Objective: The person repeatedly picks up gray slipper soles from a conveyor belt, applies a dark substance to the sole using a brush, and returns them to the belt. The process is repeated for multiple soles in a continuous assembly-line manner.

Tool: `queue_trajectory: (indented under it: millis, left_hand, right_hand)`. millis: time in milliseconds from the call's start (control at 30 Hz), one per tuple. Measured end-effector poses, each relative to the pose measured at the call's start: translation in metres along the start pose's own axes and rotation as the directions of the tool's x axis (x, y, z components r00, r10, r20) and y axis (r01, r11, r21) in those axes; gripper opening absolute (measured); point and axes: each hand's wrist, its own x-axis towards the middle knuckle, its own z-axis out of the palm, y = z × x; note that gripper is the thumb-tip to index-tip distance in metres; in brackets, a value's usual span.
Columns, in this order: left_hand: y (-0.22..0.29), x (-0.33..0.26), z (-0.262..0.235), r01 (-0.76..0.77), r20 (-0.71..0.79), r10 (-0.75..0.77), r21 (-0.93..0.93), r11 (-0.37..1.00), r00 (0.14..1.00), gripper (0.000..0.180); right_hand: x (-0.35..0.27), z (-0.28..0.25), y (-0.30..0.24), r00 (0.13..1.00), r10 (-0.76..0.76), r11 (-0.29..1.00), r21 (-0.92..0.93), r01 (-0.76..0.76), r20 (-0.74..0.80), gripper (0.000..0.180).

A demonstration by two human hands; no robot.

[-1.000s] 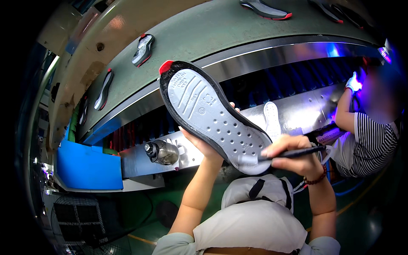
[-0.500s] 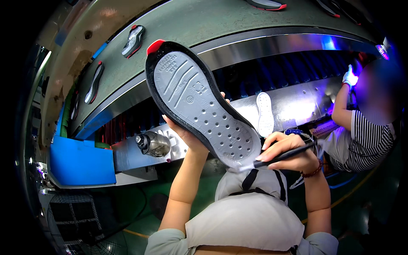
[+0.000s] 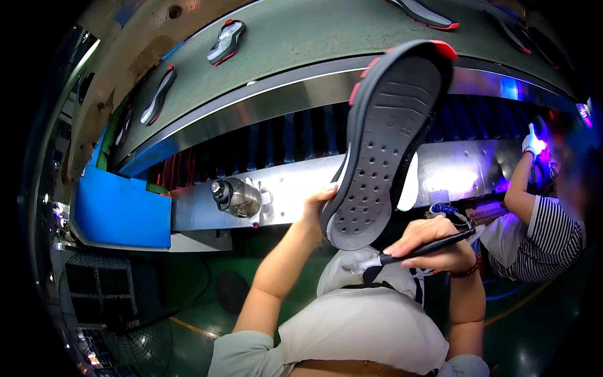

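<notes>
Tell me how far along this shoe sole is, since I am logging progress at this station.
Done: cannot tell; no coating is visible on the grey shoe sole. In hand: the left hand holds the sole up by its heel end, tread facing the camera, while the right hand holds a dark brush just below the heel, bristles apart from it. Left: other soles lie on the conveyor above.

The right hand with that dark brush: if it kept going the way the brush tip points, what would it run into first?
The right hand aims its brush leftward. Probably the heel end of the grey shoe sole held by the left hand; depth is uncertain.
</notes>
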Motion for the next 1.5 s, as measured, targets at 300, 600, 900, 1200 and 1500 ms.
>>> queue_trajectory:
  millis: [300,600,900,1200,1500]
  left_hand:
    - [0.019,0.012,0.039,0.478,-0.398,-0.356,0.268,0.836,0.845,0.052]
    - [0.028,0.019,0.071,0.698,-0.521,-0.473,0.440,0.564,0.711,0.061]
    - [0.039,0.007,0.073,0.708,-0.627,-0.399,0.377,0.597,0.669,0.050]
    - [0.049,-0.014,0.059,0.717,-0.734,-0.370,0.224,0.660,0.570,0.055]
    - [0.052,-0.019,0.051,0.685,-0.804,-0.288,0.192,0.703,0.521,0.051]
  right_hand:
    - [0.015,-0.017,-0.009,0.962,0.010,0.978,-0.205,0.047,0.272,0.021]
    - [0.032,-0.029,-0.038,0.874,0.137,0.869,-0.479,0.120,0.467,0.014]
    - [0.027,-0.038,-0.045,0.889,0.197,0.864,-0.502,0.042,0.413,0.015]
    - [-0.005,-0.042,-0.036,0.956,0.192,0.932,-0.347,-0.106,0.224,0.021]
    - [-0.023,-0.056,-0.029,0.976,0.213,0.927,-0.326,-0.186,0.051,0.020]
